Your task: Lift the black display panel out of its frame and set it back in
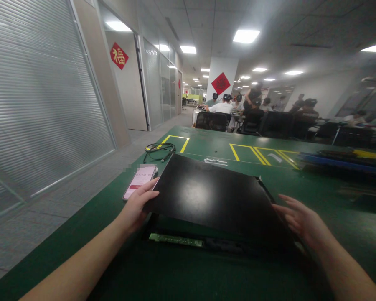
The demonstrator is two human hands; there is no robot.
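A thin, glossy black display panel (203, 192) is tilted above the table in front of me. My left hand (141, 205) pinches its left edge, with the thumb on top. My right hand (301, 219) is at the panel's right edge; its fingers are stretched out and spread, one reaching the edge, and it is slightly blurred. Beneath the panel lies a dark frame, mostly hidden, with a narrow green circuit board strip (175, 240) showing along the near side. Left of the panel, close to my left hand, lies a phone (141, 179) with a timer on its lit screen.
The green table (90, 251) bears yellow tape outlines (244, 146). A coiled black cable (159, 151) lies behind the phone. Small pale scraps (215, 161) sit beyond the panel. Blurred dark and blue items (341, 163) are at the right. Several people sit at tables farther back.
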